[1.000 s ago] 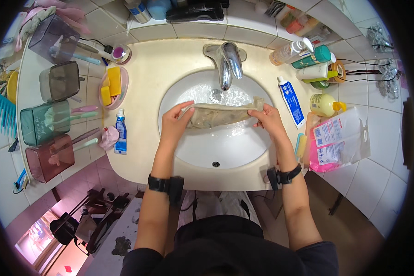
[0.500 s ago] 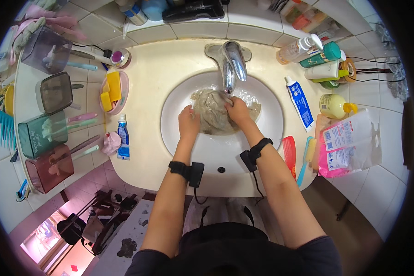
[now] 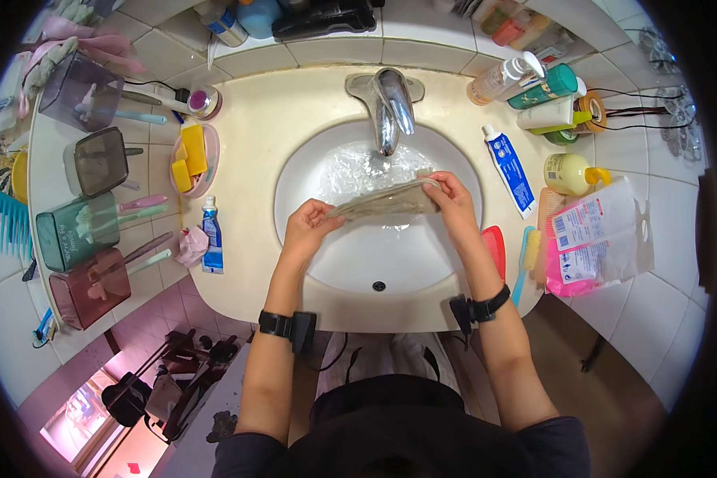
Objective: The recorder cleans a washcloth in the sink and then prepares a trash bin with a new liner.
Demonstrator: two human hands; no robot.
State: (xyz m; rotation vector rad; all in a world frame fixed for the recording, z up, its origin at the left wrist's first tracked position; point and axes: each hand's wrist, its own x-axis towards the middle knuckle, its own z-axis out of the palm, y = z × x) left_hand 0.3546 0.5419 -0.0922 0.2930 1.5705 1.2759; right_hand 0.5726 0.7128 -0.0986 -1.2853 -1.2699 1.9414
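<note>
Both hands stretching a wet cloth over the basin.

Left hand (image 3: 309, 227) is pinching the left end of a thin, pale, wet-looking cloth (image 3: 384, 201), fingers closed on it; right hand (image 3: 452, 201) is gripping the right end the same way. The cloth is hanging taut between them, slightly tilted, above the white sink (image 3: 295, 171) bowl, clear of the drain (image 3: 379, 285). Beyond it, the chrome faucet (image 3: 390, 103) is pointing down toward the bowl. A blue toothpaste tube (image 3: 508, 169) is lying right of the basin; a yellow soap dish (image 3: 193, 158) is sitting left.
</note>
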